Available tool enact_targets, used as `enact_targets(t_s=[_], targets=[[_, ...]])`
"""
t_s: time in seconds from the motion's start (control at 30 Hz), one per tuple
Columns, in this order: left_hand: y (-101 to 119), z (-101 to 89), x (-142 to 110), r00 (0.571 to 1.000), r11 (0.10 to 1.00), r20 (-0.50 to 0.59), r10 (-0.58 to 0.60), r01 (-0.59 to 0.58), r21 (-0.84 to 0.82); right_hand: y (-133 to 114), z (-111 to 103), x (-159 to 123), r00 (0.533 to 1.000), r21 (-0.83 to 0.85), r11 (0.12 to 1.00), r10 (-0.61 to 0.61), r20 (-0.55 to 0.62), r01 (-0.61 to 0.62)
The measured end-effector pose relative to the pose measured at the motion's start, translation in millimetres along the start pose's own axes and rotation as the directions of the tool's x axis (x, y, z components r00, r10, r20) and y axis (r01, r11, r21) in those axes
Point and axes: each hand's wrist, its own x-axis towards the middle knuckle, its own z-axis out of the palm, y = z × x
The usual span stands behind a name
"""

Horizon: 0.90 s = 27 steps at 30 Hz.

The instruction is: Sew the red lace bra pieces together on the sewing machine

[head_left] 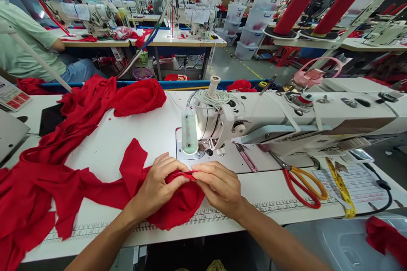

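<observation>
A piece of red fabric (181, 203) hangs between my hands over the table's front part. My left hand (162, 178) is closed on its upper edge, thumb against fingers. Close beside it, my right hand (219, 184) pinches the same folded edge. Just beyond my fingers stands the white sewing machine (219, 123), its lamp lit over the needle area. More red fabric (104, 190) runs left from my left hand in connected strips. A heap of red cloth (82, 110) covers the table's left side.
Scissors (302, 180) with red and orange handles and a small thread snipper (246, 156) lie right of my hands. A yellow tape measure (341, 188) rests on paper. Red thread cones (295, 10) stand at the back right. A person in a green shirt (28, 46) sits at the far left.
</observation>
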Motion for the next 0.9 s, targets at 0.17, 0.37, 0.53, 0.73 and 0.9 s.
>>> enact_targets(t_s=[0.17, 0.37, 0.53, 0.73, 0.9], targets=[[0.5, 0.1, 1.6, 0.998, 0.994, 0.018, -0.057, 0.059, -0.089, -3.3, -0.2, 5.7, 0.974, 0.113, 0.967, 0.224, 0.031, -0.226], [5.5, -1.6, 1.3, 0.991, 0.98, 0.058, -0.121, 0.128, -0.152, -3.8, -0.4, 7.0, 0.905, 0.226, 0.876, 0.41, 0.113, -0.425], [4.7, -0.5, 1.4, 0.995, 0.985, 0.043, -0.095, 0.1, -0.138, -4.0, -0.4, 7.5, 0.899, 0.245, 0.865, 0.421, 0.121, -0.438], [3.7, -0.5, 0.2, 0.998, 0.99, 0.004, -0.062, 0.062, -0.127, -2.9, 0.6, 5.7, 0.918, 0.202, 0.896, 0.381, 0.109, -0.396], [3.4, 0.6, -0.7, 0.998, 0.992, 0.001, -0.064, 0.064, -0.111, 0.6, 2.0, 2.8, 0.964, 0.144, 0.954, 0.252, 0.079, -0.262]])
